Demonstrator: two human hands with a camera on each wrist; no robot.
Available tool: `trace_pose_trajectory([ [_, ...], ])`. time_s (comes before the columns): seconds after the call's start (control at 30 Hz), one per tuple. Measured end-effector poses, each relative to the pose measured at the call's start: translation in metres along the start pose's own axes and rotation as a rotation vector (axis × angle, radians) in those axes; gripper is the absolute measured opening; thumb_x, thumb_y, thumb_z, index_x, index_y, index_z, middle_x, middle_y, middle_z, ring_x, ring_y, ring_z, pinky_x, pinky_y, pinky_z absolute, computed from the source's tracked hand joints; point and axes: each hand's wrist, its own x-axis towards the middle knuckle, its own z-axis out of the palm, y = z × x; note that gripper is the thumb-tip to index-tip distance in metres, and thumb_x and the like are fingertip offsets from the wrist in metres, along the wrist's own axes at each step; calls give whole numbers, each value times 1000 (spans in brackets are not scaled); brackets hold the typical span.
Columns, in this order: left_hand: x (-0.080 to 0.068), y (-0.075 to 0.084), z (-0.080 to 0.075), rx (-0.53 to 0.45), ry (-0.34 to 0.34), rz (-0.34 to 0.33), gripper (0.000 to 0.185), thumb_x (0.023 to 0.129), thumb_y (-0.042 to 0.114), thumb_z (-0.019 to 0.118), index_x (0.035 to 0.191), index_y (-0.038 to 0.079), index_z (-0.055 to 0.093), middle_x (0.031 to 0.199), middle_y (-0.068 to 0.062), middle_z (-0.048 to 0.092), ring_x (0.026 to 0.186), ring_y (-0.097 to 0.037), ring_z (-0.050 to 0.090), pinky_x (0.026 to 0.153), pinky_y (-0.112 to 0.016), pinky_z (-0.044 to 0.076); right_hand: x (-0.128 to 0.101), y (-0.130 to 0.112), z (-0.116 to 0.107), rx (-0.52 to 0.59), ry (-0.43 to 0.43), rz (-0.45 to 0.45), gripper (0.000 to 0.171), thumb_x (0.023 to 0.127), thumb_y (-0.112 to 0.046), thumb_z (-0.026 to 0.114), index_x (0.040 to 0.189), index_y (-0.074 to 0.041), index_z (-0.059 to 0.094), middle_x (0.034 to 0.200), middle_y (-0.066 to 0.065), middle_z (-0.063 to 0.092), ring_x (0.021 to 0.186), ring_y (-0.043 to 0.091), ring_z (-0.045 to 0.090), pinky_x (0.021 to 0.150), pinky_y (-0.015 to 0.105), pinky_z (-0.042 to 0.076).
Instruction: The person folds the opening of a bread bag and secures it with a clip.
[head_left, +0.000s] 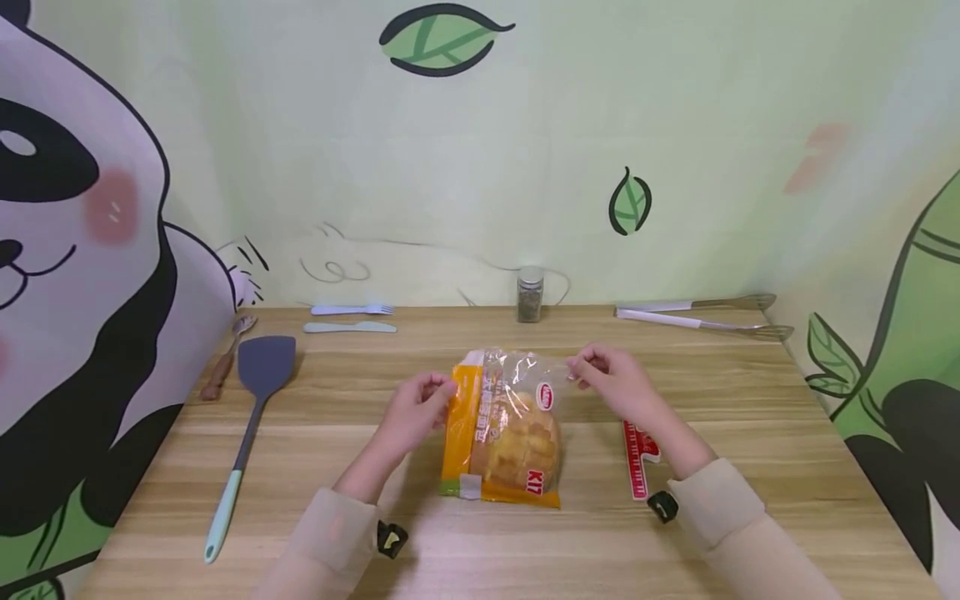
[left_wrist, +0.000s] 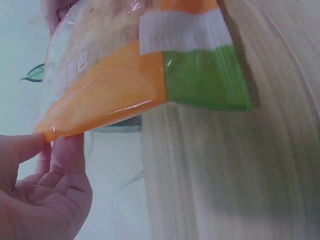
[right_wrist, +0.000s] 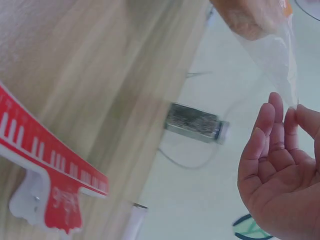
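On the wooden table (head_left: 315,467), the left hand (head_left: 415,410) pinched the orange left edge of the bread bag (head_left: 506,433), which lay at the middle. The right hand (head_left: 611,383) pinched the bag's clear top corner, just above the red bag clip (head_left: 637,458).

Bare table (head_left: 360,533) is left open in front of the bag (head_left: 504,429) and to its left as far as the spatula (head_left: 251,417). The right side is blocked by a red clip (head_left: 640,458); behind, a jar (head_left: 529,293) stands near the wall.
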Motion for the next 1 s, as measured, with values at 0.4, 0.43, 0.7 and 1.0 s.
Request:
trace_pose_trajectory([
  [0.4,-12,29,-12,112,97,345,20,98,28,57,100,9,61,88,-5,61,79,-21,54,65,-30,49,-19,-13,-25,-80,-88,-150,14,96,-24,62,94,-11,65,87,2,65,80,21,61,67,33,51],
  [0.43,-12,32,-12,119,99,366,20,98,28,57,99,9,61,87,-5,61,78,-21,54,65,-29,47,-19,-13,-26,-80,-98,-152,14,96,-25,62,95,-11,66,87,2,66,80,21,61,67,33,52],
  [0.7,-23,52,-12,198,112,494,12,97,27,58,96,15,62,85,2,59,76,-15,52,54,-27,42,-12,-33,-23,-202,-49,-243,15,95,-30,63,100,-16,66,94,-5,66,92,16,59,79,39,49],
  [1.0,-32,69,-4,292,101,594,9,97,23,58,97,15,63,86,6,61,77,-10,53,48,-26,42,2,-72,8,-132,-53,-446,20,93,-27,67,110,-16,68,104,-11,67,98,10,59,87,38,48],
])
